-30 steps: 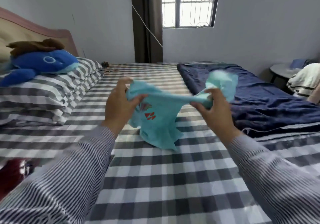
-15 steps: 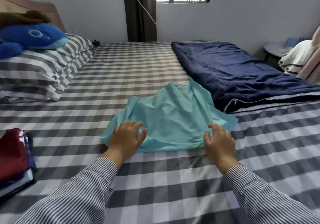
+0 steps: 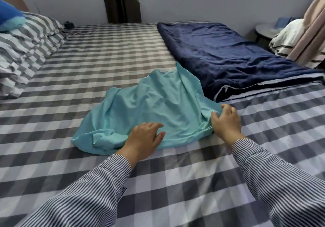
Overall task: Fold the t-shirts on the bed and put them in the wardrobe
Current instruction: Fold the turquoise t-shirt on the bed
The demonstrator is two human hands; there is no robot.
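On the checked bed [image 3: 158, 182], the teal t-shirt [image 3: 149, 107] lies rumpled — left hand [image 3: 144, 138] flat and released, pressing its hem, right hand [image 3: 226, 119] pinching the corner, probably to spread it for folding.

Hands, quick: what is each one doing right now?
Left hand: open, fingers resting flat on the teal t-shirt.
Right hand: fingers curled, pinching the t-shirt's edge.

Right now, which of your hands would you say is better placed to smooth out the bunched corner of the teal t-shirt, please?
Probably the left hand: it rests open on the teal t-shirt beside the rumpled near-left corner, while the right hand holds the opposite edge, near the navy blanket.
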